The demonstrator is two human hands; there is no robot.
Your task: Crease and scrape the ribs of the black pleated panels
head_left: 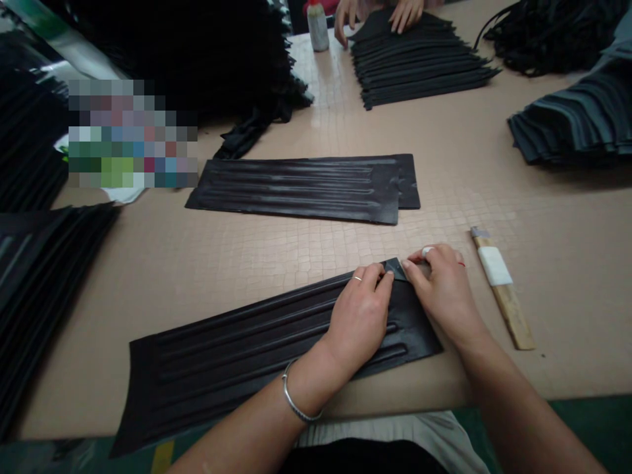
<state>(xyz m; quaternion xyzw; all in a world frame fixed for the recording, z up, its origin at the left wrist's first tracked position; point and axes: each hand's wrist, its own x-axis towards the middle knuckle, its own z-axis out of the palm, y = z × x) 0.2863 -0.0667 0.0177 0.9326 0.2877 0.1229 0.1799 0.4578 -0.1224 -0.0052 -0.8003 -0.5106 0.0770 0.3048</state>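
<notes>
A dark ribbed leather-like panel [237, 342] lies slanted across the near side of the table, its left corner hanging past the front edge. My left hand [363, 306] rests on its right part, with thumb and fingertips closed at the upper right corner. A small shiny dark flap [396, 270] shows at that corner; whether it is folded over or separate I cannot tell. At the corner's right edge, my right hand [444, 289] has curled fingers, thumb close to the index finger, which wears a white wrap. What sits between those fingertips is hidden.
Right of my hands lies a wooden-handled tool [508, 306] wrapped in white. Ribbed panels [301, 187] lie beyond. Dark stacks stand left [44, 283] and right [577, 118]. Opposite, another person's hands [407, 13] touch fanned black strips [419, 62] near a white bottle [318, 27].
</notes>
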